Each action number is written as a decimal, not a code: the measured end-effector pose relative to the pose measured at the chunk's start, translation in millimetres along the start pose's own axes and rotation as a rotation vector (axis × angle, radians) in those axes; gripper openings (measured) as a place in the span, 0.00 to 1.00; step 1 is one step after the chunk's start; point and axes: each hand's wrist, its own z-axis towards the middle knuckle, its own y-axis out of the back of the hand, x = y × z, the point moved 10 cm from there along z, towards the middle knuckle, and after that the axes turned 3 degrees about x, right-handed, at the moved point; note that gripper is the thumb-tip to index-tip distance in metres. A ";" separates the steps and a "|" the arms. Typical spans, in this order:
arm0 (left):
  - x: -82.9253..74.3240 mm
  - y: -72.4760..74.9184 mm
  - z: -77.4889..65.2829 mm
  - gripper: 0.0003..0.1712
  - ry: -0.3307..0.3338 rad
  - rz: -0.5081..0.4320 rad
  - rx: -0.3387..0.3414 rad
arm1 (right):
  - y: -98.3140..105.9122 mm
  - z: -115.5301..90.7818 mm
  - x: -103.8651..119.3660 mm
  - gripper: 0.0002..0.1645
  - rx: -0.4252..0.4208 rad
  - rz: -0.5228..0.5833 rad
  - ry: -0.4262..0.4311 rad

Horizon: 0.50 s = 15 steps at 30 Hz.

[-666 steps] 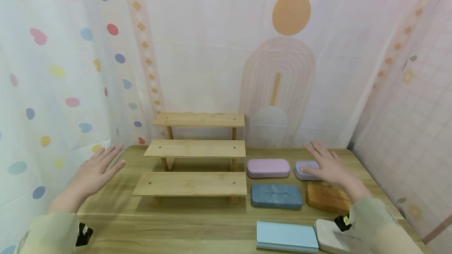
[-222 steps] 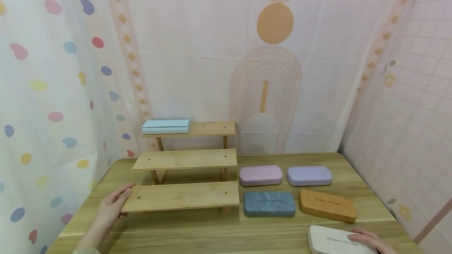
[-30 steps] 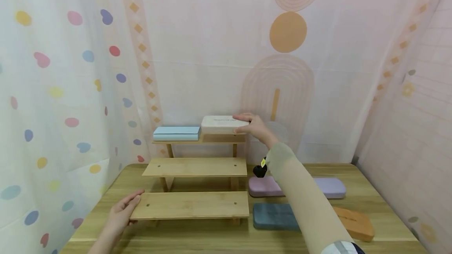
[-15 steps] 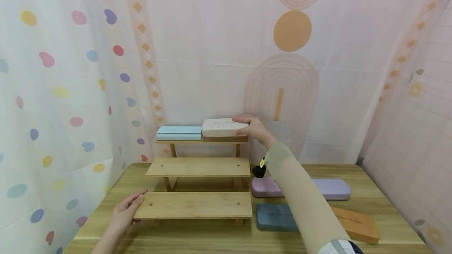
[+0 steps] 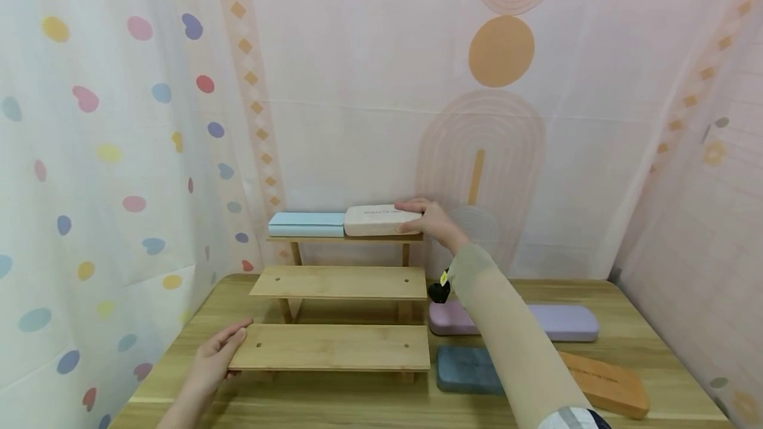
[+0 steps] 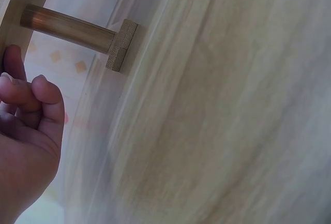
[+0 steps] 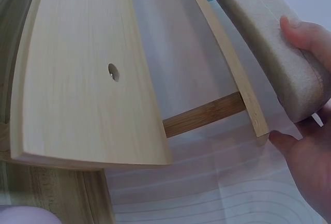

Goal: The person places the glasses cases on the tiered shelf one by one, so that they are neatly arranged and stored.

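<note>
My right hand [image 5: 438, 225] grips the right end of an off-white glasses case [image 5: 374, 222] with lettering on its lid, thumb on the near side. The case is at the right half of the top tier of a wooden three-step stand [image 5: 340, 281]; whether its full base touches the board is hard to tell. Just left of it, a light blue glasses case [image 5: 306, 224] lies on the same tier. My left hand [image 5: 207, 359] holds the left end of the lowest tier, thumb on top and fingers underneath. In the left wrist view, those fingers [image 6: 49, 97] curl beneath the board.
Right of the stand, a pink glasses case [image 5: 450, 320], a lavender case [image 5: 566, 323], a slate-blue case [image 5: 467, 369] and an orange-brown case [image 5: 608, 382] lie on the wooden table [image 5: 334, 409], partly behind my right forearm. A patterned curtain [image 5: 357, 85] hangs behind.
The light blue case went from table to top tier earlier. My right hand then carried the off-white case up from the table and has just lowered it beside the blue one.
</note>
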 end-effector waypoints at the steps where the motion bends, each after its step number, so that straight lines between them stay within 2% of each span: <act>1: 0.0 0.0 -0.3 0.29 -0.002 0.002 0.001 | -0.2 -0.4 -0.1 0.37 -0.001 0.001 -0.002; 15: 2.8 1.5 -2.6 0.30 0.019 0.001 0.007 | -2.1 -0.8 -3.5 0.37 0.001 0.010 -0.024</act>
